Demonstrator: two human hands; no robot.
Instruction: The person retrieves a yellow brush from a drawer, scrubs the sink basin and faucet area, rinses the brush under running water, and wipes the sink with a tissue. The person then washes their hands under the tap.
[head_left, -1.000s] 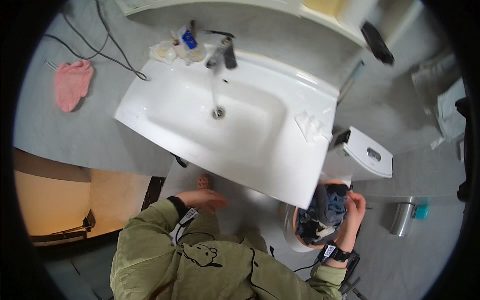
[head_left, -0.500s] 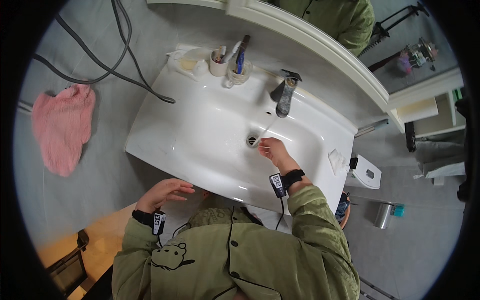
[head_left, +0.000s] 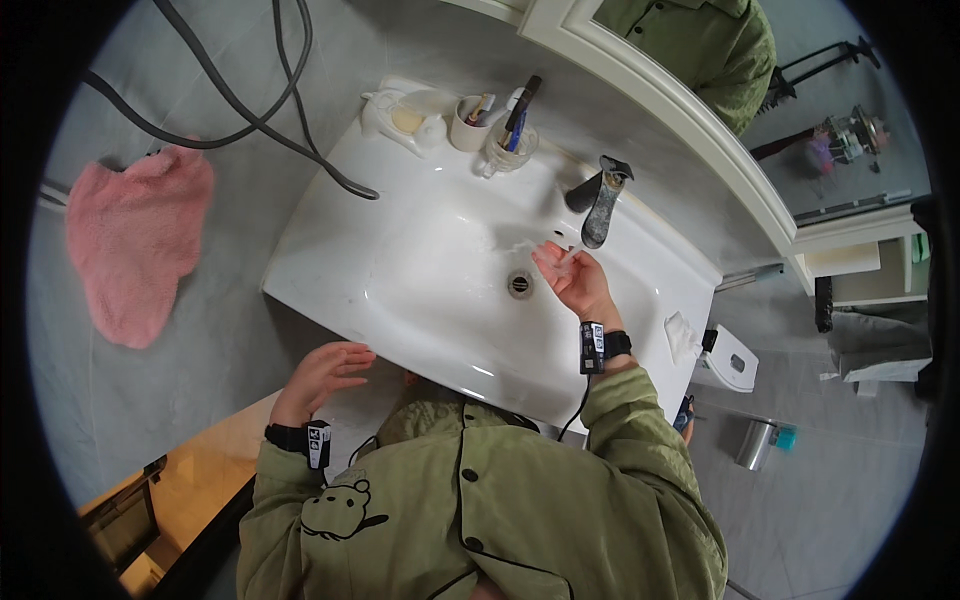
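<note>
Basin edge near left hand

Upper garment: olive green, long-sleeved, with dark round buttons, dark piping along the front edge, and a black-outlined cartoon animal on the wearer's left side. Trousers: green. Left hand and right hand: bare; at each wrist, a black strap and a small black-and-white box with thin black cable.

A bathroom: white washbasin, tap, mirror, toilet cistern
</note>
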